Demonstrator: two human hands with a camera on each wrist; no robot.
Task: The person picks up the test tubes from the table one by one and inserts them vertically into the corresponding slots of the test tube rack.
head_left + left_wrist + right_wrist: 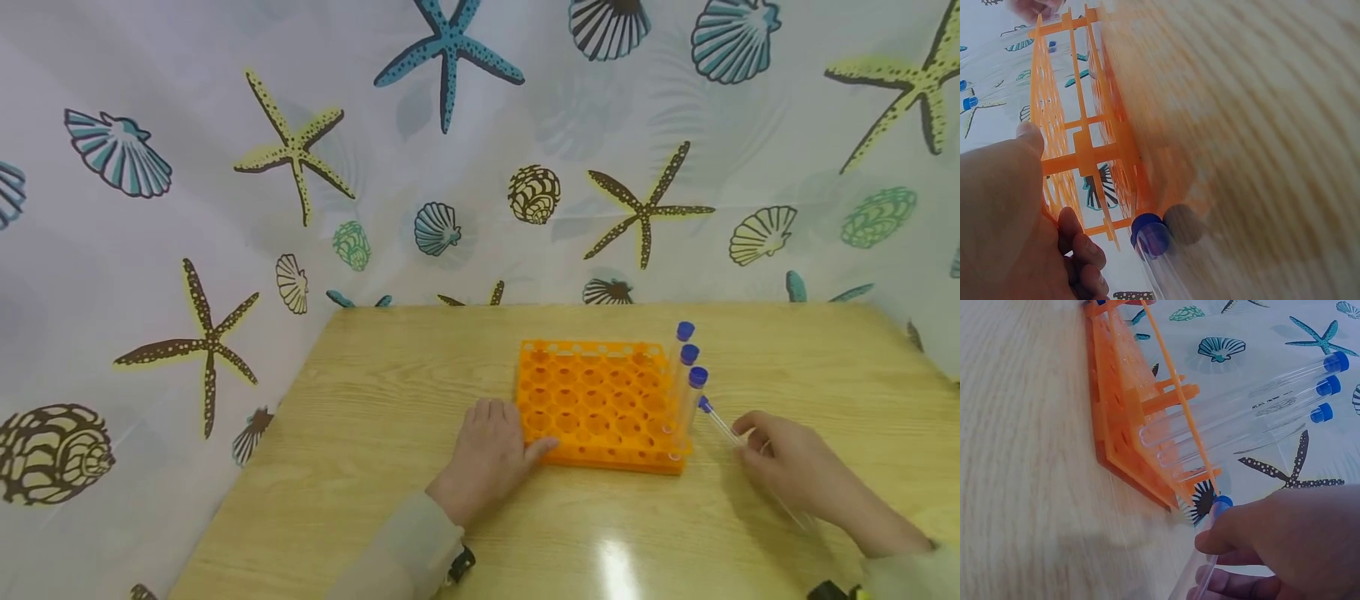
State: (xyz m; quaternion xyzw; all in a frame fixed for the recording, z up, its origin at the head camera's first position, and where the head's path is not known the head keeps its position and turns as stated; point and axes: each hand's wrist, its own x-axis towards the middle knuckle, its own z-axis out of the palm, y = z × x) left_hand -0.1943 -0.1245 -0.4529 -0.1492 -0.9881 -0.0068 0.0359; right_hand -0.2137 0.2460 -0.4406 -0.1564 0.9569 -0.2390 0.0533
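Note:
An orange test tube rack (592, 404) stands on the table, with three clear, blue-capped test tubes (684, 400) upright in its right-end column. My left hand (487, 450) grips the rack's left end, thumb along the front and fingers round the side. Low beside that end, the left wrist view has another capped tube (1155, 247) at the tabletop; the head view does not show it. To the right of the rack, my right hand (791, 462) pinches a test tube (1210, 540) just below its blue cap. This tube slants, cap toward the rack, bottom toward me.
The wooden table (390, 367) meets a white cloth (480, 242) printed with shells and starfish at the back and sides. Many round holes in the rack hold no tube. A bright light reflection shows on the table's front part.

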